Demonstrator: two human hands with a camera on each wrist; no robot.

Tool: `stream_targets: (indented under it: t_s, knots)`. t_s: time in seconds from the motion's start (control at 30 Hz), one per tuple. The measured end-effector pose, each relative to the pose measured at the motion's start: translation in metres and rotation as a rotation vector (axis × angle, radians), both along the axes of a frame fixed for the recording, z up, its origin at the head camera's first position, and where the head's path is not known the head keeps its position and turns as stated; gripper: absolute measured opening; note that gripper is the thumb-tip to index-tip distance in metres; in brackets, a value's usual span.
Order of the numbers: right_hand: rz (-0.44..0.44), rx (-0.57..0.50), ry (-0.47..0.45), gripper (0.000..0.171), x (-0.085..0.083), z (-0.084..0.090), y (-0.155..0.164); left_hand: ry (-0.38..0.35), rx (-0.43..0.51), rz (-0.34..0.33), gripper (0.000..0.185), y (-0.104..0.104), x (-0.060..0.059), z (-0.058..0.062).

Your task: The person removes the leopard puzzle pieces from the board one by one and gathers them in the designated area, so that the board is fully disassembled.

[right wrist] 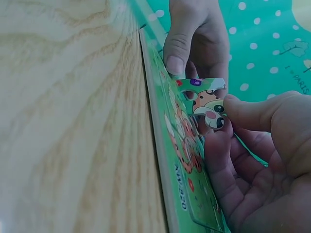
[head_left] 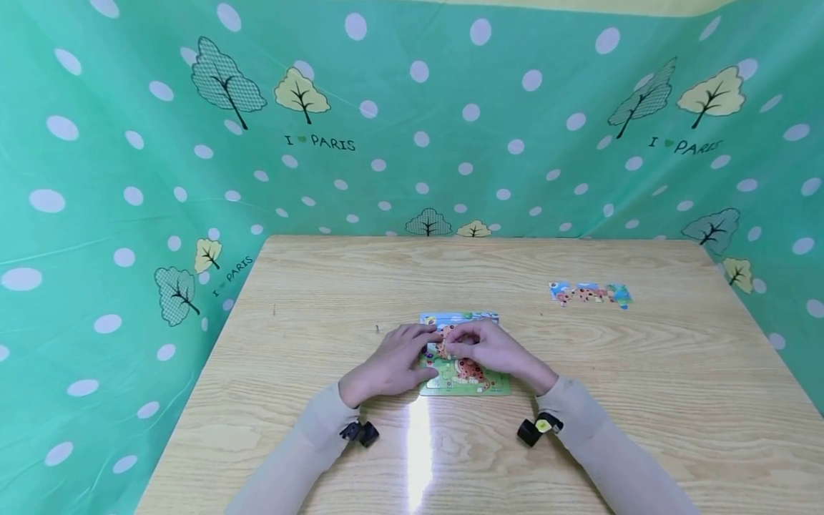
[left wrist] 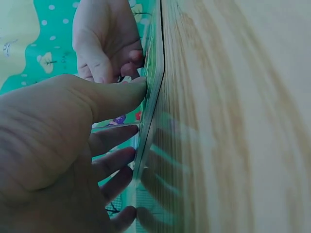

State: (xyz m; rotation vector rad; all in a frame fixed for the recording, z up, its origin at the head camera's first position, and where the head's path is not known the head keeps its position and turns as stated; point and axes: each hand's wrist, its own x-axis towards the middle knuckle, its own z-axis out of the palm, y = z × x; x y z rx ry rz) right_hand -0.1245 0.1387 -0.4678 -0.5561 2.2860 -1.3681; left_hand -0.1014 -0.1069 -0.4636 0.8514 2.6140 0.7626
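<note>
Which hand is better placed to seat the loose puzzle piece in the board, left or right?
Right, probably. The right hand already pinches the puzzle piece just above the puzzle board. The left hand holds no piece; its fingers rest on the board's left side, steadying it.

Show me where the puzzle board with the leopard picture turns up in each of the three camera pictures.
Head: the puzzle board lies at centre on the table, partly under both hands.
Left wrist: seen edge-on as a thin green strip down the middle.
Right wrist: a green slanting band from top centre to the bottom.
Shared landmark: the left thumb pressing on the board's edge.
</note>
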Motion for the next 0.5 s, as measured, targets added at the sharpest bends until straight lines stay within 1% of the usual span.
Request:
stream_targets:
  t_s: [0.2,0.27,0.43,0.5]
  knots:
    - [-0.003,0.010,-0.014,0.017,0.0003,0.0012,0.0007,-0.003,-0.028,0.048,0.069,0.0038,0.0004,0.0014]
    - [-0.028,-0.024,-0.057,0.020,0.0000,0.0008,0.0013,-0.007,-0.036,0.058,0.070,0.0050,0.0004,0.0019]
    - [-0.136,-0.141,-0.175,0.026,0.0002,0.0004,0.0040,-0.005,-0.048,0.071,0.074,0.0069,-0.0006,0.0020]
    - [-0.157,-0.150,-0.185,0.027,0.0004,-0.0001,0.0048,-0.006,-0.054,0.071,0.075,0.0070,-0.0010,0.0020]
